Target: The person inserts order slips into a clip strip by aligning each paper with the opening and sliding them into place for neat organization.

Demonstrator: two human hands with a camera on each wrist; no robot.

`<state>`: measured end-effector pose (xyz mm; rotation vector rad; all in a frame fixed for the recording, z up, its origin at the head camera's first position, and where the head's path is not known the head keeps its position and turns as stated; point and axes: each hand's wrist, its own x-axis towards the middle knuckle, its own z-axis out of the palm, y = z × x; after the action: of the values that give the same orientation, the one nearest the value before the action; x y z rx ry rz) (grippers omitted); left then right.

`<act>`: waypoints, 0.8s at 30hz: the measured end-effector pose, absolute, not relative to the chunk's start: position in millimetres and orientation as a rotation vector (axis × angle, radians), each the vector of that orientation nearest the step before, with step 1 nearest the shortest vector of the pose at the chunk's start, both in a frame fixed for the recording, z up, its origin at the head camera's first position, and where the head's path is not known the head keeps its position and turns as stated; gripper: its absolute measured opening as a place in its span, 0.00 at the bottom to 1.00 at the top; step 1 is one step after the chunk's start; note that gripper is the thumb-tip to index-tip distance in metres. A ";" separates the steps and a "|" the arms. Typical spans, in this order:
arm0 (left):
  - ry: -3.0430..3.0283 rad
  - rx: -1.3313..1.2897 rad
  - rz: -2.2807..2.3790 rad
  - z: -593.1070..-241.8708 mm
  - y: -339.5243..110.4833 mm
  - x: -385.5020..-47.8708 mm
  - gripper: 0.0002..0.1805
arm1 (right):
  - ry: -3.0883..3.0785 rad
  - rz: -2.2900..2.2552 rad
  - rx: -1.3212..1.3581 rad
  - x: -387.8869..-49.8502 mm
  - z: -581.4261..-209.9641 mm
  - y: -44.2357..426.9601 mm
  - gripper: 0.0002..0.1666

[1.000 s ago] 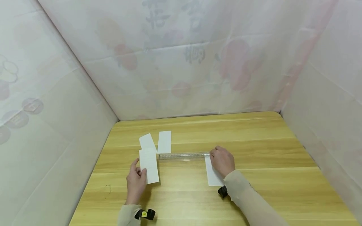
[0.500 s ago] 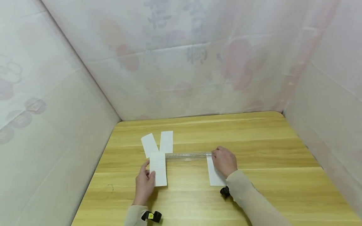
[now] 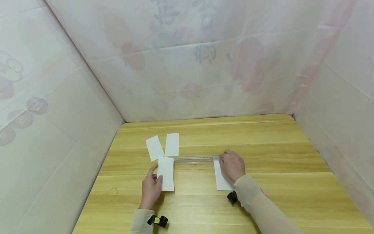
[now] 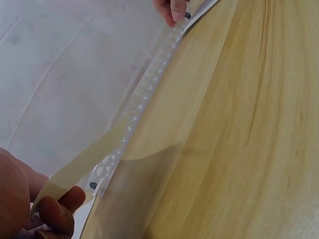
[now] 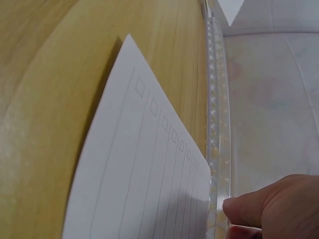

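A clear ruler-like strip (image 3: 194,159) lies across the table between the hands. My left hand (image 3: 151,188) pinches a white paper slip (image 3: 166,174) by its left edge, thumb on top; the slip's upper end is at the strip's left end. In the left wrist view the slip (image 4: 84,162) is seen edge-on, tilted. My right hand (image 3: 232,165) pinches the strip's right end. Beneath that hand lies a lined slip with small printed squares (image 5: 144,164), its top edge at the strip (image 5: 214,99).
Two more white slips lie behind the strip's left end, one tilted (image 3: 155,148) and one nearly straight (image 3: 172,144). The wooden table (image 3: 263,136) meets pale patterned cloth walls (image 3: 187,74) at the back and sides.
My left hand has moved right with its slip, from the left of the strip's end to over that end. My right hand has stayed at the strip's right end.
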<state>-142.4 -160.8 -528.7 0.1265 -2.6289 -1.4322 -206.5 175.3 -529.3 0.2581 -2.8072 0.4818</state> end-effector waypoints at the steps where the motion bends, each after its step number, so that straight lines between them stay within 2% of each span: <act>1: -2.628 0.125 -1.423 -529.5 -161.2 -142.5 0.26 | -2.804 0.479 0.262 -206.6 -529.9 175.1 0.08; 24: -2.668 0.146 -1.341 -536.6 -158.3 -142.9 0.21 | -2.772 0.490 0.280 -203.5 -528.8 176.8 0.08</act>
<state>-142.9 -158.3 -536.6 0.1461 -2.6680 -1.3410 -203.5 176.8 -528.8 0.2804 -2.7724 0.4897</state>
